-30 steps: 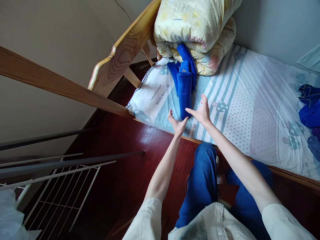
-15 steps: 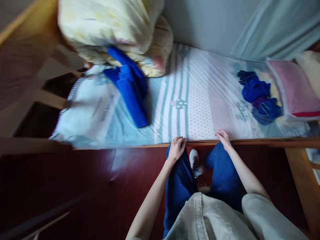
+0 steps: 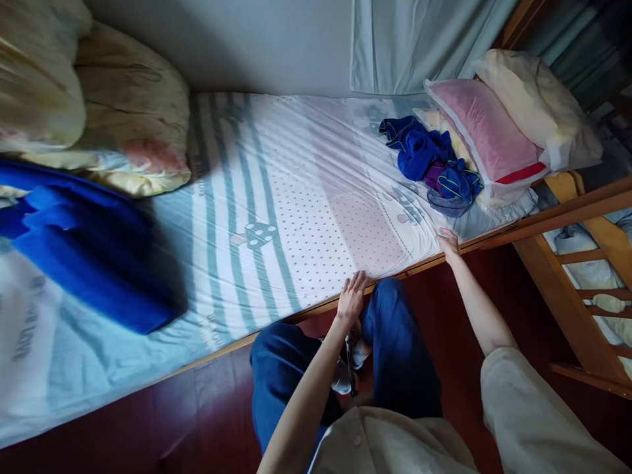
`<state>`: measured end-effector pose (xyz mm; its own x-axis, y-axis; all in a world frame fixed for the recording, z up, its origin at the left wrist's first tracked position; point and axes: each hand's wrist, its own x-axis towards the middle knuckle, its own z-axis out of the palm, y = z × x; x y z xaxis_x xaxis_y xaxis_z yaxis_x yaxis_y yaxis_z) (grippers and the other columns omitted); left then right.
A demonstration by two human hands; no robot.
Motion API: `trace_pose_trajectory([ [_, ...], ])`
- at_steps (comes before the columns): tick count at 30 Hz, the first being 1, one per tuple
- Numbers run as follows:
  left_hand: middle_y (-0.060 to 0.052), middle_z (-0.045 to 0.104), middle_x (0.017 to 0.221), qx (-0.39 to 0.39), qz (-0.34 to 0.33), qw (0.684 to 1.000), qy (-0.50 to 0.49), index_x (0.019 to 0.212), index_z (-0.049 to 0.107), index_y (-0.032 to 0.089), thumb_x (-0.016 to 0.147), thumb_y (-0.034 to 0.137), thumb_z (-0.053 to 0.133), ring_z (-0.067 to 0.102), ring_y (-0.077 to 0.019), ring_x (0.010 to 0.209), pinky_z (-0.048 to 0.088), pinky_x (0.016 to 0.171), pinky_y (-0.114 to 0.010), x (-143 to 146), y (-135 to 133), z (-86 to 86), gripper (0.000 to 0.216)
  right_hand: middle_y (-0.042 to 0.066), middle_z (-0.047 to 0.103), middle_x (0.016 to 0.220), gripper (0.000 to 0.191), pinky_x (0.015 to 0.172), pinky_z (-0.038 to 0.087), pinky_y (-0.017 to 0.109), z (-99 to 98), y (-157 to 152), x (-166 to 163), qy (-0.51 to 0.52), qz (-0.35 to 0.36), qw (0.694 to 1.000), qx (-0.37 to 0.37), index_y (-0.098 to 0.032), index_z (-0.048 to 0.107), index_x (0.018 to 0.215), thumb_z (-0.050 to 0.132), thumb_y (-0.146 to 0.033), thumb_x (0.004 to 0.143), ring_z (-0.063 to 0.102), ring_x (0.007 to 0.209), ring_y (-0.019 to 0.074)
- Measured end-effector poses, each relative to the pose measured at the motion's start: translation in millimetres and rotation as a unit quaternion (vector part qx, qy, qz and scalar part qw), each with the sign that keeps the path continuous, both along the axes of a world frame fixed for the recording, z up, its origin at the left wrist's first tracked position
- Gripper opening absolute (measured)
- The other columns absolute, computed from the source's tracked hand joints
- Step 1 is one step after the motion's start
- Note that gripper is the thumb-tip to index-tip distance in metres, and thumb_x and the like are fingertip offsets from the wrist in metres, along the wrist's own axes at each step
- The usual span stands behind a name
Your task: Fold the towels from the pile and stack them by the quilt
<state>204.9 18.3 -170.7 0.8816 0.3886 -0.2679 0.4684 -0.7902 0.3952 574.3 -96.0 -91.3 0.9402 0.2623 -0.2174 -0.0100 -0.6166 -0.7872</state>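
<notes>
My left hand (image 3: 351, 297) lies flat with fingers out on the near edge of the mattress (image 3: 296, 217), holding nothing. My right hand (image 3: 448, 242) rests further right on the same edge, fingers spread on the sheet, close below a heap of loose blue clothes (image 3: 428, 161). A stack of folded blue garments (image 3: 83, 257) lies on the left part of the bed, well away from both hands.
A rolled yellow quilt (image 3: 93, 118) sits at the bed's far left. Pink and cream pillows (image 3: 498, 125) lean at the right end. A wooden bed rail and ladder (image 3: 577, 263) stand to the right. Dark red floor runs under my knees.
My view has swung right along the bed. Both hands left the folded blue stack and came down on the mattress edge; the right hand slid toward the loose blue clothes.
</notes>
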Motion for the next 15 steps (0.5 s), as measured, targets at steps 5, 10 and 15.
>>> trace_pose_trajectory([
  [5, -0.016, 0.039, 0.171, -0.001, -0.028, 0.997, 0.067, 0.163, 0.044, 0.023, 0.095, 0.002, 0.037, 0.034, -0.0296, 0.161, 0.043, 0.122, -0.061, 40, 15, -8.8, 0.072, 0.014, 0.066, 0.14, 0.05, 0.116, 0.049, 0.046, 2.9, 14, 90, -0.119, 0.052, 0.989, -0.072, -0.017, 0.075, 0.117, 0.061, -0.021, 0.069, 0.062, 0.128, 0.03],
  [10, -0.014, 0.039, 0.171, 0.003, -0.046, 0.993, 0.11, 0.167, 0.037, 0.031, 0.093, 0.0, 0.04, 0.035, -0.0301, 0.16, 0.05, 0.116, -0.059, 43, 23, -27.1, 0.08, 0.015, 0.062, 0.147, 0.051, 0.13, 0.032, 0.053, -4.7, 58, 158, -0.187, 0.131, 0.966, -0.12, -0.017, 0.076, 0.123, 0.062, -0.016, 0.073, 0.05, 0.143, 0.0326],
  [15, -0.014, 0.045, 0.167, 0.016, -0.035, 0.994, 0.102, 0.163, 0.046, 0.031, 0.092, -0.001, 0.034, 0.041, -0.0324, 0.157, 0.053, 0.111, -0.064, 38, 15, -43.8, 0.078, 0.015, 0.052, 0.158, 0.042, 0.126, 0.034, 0.057, -21.8, 106, 184, -0.175, 0.164, 0.951, -0.194, -0.018, 0.077, 0.119, 0.068, -0.016, 0.079, 0.04, 0.148, 0.0368],
])
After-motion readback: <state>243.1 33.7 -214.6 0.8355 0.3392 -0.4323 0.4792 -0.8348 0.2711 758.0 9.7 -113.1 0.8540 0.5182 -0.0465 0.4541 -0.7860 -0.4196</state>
